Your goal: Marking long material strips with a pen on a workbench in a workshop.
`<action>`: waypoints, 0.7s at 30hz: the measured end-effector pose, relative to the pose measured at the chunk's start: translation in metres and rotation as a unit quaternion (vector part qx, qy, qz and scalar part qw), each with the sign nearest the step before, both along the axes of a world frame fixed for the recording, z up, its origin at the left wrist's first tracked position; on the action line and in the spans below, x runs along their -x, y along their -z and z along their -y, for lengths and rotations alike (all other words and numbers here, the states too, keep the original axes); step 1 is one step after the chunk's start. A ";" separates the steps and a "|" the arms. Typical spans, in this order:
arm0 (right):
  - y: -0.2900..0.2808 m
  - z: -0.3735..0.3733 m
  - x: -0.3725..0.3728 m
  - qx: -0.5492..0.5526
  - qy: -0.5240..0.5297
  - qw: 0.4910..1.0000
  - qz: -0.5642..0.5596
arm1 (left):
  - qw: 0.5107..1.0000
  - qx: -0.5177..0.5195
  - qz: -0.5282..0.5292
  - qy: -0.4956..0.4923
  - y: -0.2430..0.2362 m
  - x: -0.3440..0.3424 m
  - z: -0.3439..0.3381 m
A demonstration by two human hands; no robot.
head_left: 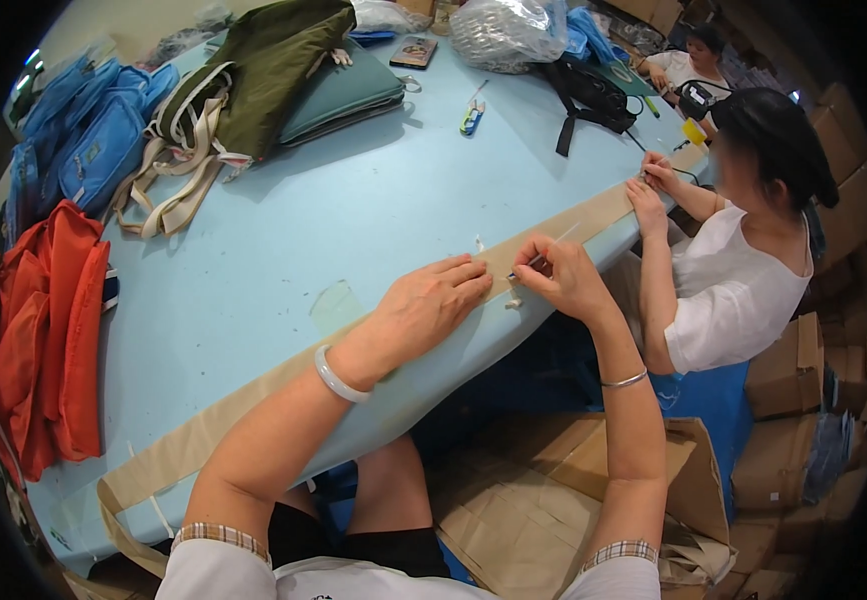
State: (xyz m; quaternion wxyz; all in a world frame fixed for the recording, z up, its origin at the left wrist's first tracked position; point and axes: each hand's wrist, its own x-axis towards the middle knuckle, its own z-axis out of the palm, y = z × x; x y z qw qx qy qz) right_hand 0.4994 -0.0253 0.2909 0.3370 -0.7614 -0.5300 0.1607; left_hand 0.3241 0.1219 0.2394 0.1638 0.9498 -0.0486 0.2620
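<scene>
A long beige fabric strip (213,420) runs diagonally along the near edge of the pale blue table (183,290). My left hand (433,305) lies flat on it, fingers stretched out. Just right of it, my right hand (558,275) pinches a thin metallic tool (515,276), too small to identify, with its tip at the strip. A small pale bit (514,302) sits below that tip at the strip's edge, and a thin clear ruler or rod seems to extend beyond my fingers.
A co-worker (733,280) works on the strip's far end; another person (688,75) sits farther back. Red bags (53,340), blue bags (103,150), olive fabric (298,70), a black bag (588,100) and small scissors (472,117) surround the work. A cardboard box (683,470) stands below the edge.
</scene>
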 end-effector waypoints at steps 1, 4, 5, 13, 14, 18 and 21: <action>0.000 0.002 0.000 0.003 0.001 1.000 -0.002 | 1.000 0.000 0.001 0.001 0.000 0.000 0.000; -0.001 0.005 0.002 0.008 0.006 1.000 -0.008 | 1.000 0.000 0.000 0.002 0.000 0.000 0.000; -0.002 0.006 0.002 0.011 0.008 1.000 -0.013 | 1.000 0.007 -0.006 0.000 -0.002 0.000 0.000; -0.002 0.011 0.005 0.010 0.012 1.000 -0.007 | 1.000 0.005 -0.006 0.002 0.000 -0.001 0.000; -0.002 0.011 0.005 0.009 0.012 1.000 -0.008 | 1.000 0.010 -0.008 0.003 0.000 -0.001 0.000; -0.001 0.012 0.005 0.009 0.013 1.000 -0.003 | 1.000 0.015 -0.010 0.007 0.000 -0.002 0.000; 0.000 0.013 0.004 0.013 0.013 1.000 -0.009 | 1.000 0.027 -0.014 0.003 -0.001 0.000 0.000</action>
